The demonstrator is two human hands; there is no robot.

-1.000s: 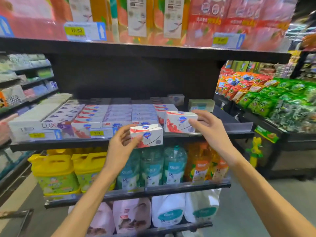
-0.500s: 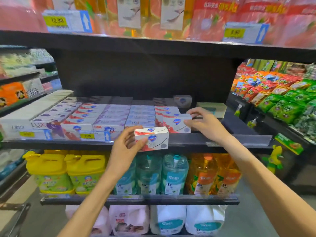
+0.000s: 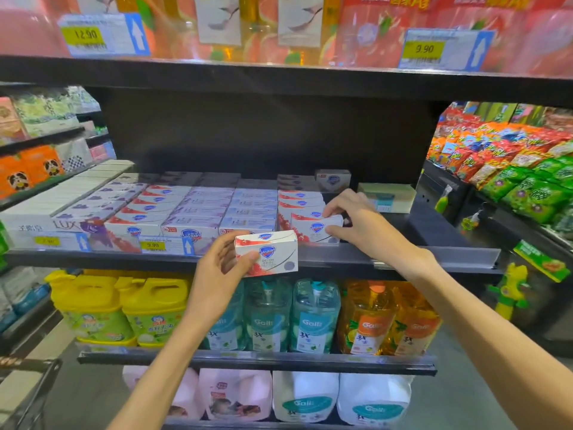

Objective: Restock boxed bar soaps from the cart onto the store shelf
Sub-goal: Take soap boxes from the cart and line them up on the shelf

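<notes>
right hand (image 3: 359, 225) — box (image 3: 316, 231) now shelved

One white-and-red soap box (image 3: 266, 253) is upright before the shelf's (image 3: 403, 259) front edge; another (image 3: 316, 228) stands at the rows' (image 3: 192, 209) right end

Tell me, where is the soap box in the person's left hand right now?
In the head view, the soap box sits near centre, gripped by the left hand just in front of the shelf edge, above the teal bottles.
</notes>
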